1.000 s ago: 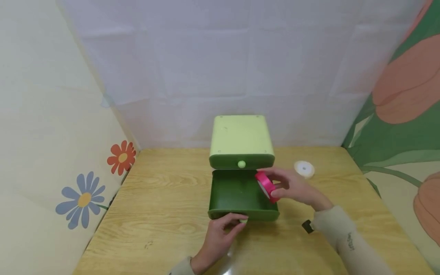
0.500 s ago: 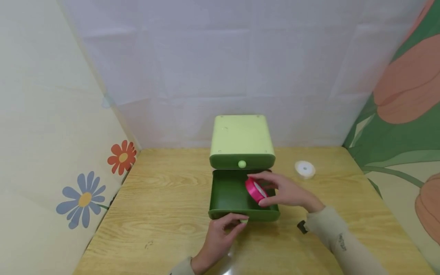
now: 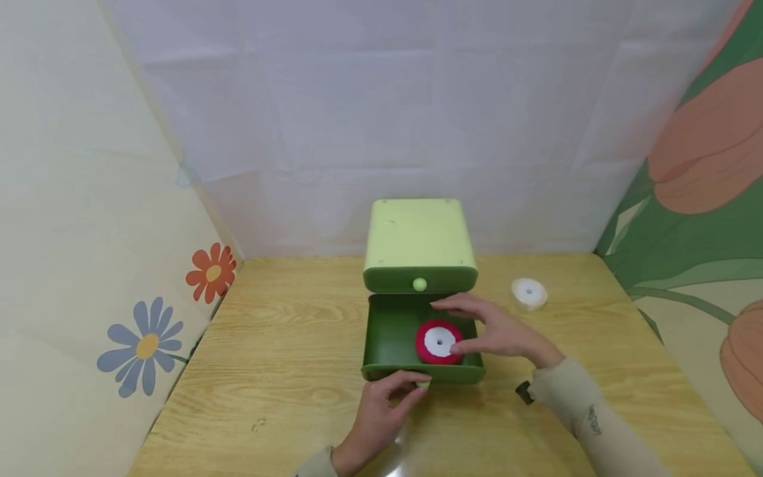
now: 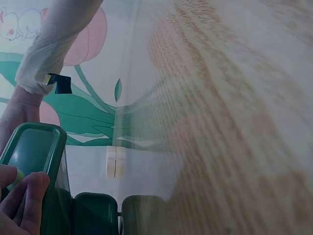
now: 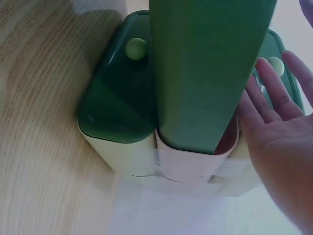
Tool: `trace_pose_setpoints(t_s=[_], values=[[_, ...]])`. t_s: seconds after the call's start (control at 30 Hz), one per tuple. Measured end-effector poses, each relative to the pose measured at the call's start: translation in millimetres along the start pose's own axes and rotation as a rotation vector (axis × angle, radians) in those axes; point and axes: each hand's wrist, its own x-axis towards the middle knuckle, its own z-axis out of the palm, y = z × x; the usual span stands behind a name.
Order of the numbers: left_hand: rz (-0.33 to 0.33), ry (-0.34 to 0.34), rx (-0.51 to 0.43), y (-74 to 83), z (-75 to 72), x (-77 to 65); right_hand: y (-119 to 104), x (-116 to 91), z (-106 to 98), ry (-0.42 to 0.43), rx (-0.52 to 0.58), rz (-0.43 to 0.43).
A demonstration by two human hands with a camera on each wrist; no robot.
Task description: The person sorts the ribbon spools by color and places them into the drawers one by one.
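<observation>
I see the pink spool (image 3: 432, 339) in the green drawer (image 3: 387, 331), lower centre of head view, round face up. Right hand (image 3: 497, 329) is nearer, at its right: fingers spread, not gripping; thumb overlaps the rim, contact unclear. Left hand (image 3: 380, 412), below-left, pinches the knob (image 3: 422, 383).

The left grip (image 3: 380, 411) pinches the front of the drawer (image 3: 390, 331), thumb and forefinger bent together; the sleeved left forearm (image 3: 316, 463) comes up from the drawer's near left. The right grip (image 3: 503, 333) spreads over the drawer's right part, thumb frontward, fingers backward, well parted; the sleeved right forearm (image 3: 596, 417) slants in from its near right.
</observation>
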Motion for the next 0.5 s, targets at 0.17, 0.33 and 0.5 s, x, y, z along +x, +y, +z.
trace_pose_setpoints(t_s=[0.17,0.33,0.5], values=[[0.018,0.006,-0.002,0.2,0.6,-0.1,-2,-1,-2,0.012,0.0,0.004],[0.002,-0.001,-0.009,0.9,0.6,0.3,-4,-1,-4,0.044,-0.026,0.012],[-0.011,0.001,-0.012,1.4,0.7,-0.1,-12,2,-12,0.092,-0.048,-0.014]])
